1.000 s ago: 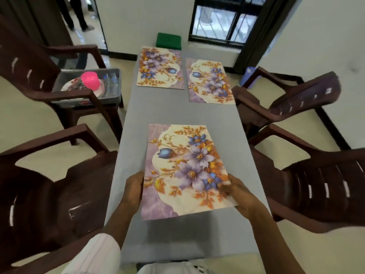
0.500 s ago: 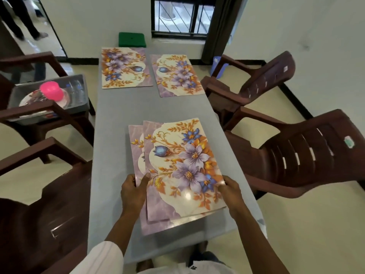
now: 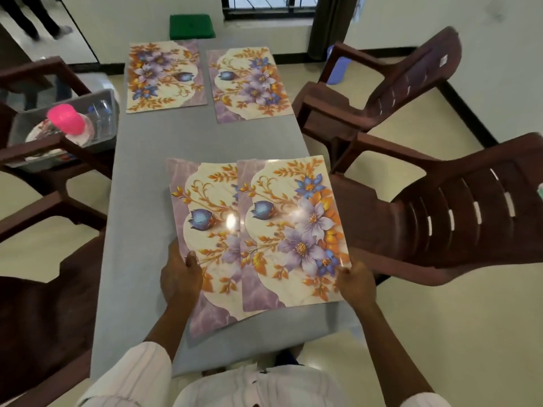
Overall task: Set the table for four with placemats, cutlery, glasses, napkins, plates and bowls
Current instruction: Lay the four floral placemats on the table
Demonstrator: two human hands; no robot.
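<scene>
Slid farther apart than half a second ago, the two near placemats now overlap along one strip only. The left hand point(image 3: 180, 277) grips the lower placemat point(image 3: 202, 201) at its near-left edge, thumb on top. The upper placemat point(image 3: 296, 230), reaching past the right edge of the grey table point(image 3: 282, 139), is pinched at its near-right corner by the right hand point(image 3: 357, 284). Risk: released there, the glossy sheet could slide off toward the brown chair point(image 3: 440, 224).
</scene>
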